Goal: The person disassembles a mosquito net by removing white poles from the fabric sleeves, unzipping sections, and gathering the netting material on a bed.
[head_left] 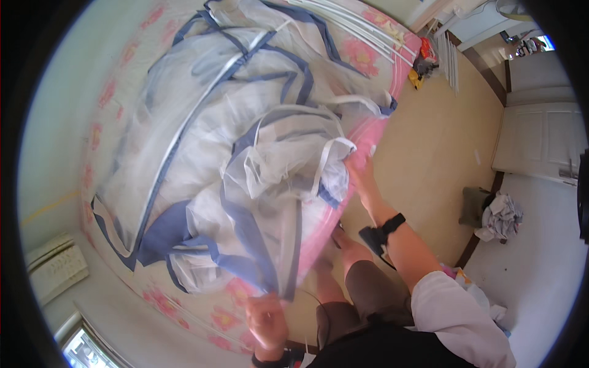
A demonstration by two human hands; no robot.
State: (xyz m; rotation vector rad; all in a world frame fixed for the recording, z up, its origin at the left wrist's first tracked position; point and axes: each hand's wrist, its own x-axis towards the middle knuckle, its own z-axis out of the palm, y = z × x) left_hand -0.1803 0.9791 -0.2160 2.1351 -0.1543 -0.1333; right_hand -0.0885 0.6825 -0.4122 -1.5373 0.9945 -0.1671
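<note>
A white mesh mosquito net (288, 156) with blue fabric borders lies in a loose heap over a bed with a pink floral cover (368, 138). My left hand (267, 320), low in the view, is closed on a blue-edged corner of the net and pulls its border taut. Beside the bed's pink edge, my right hand (363, 178) pinches the white-trimmed rim of the bunched mesh; its fingertips are partly hidden. A long straight band (184, 126), white and blue, runs diagonally across the net's left part.
Several white poles (362, 30) lie on the bed's far end. Red and yellow bags (423, 61) and more poles (451, 64) are on the floor beyond. A crumpled cloth pile (500, 218) rests by the right wall, near a white door (540, 138).
</note>
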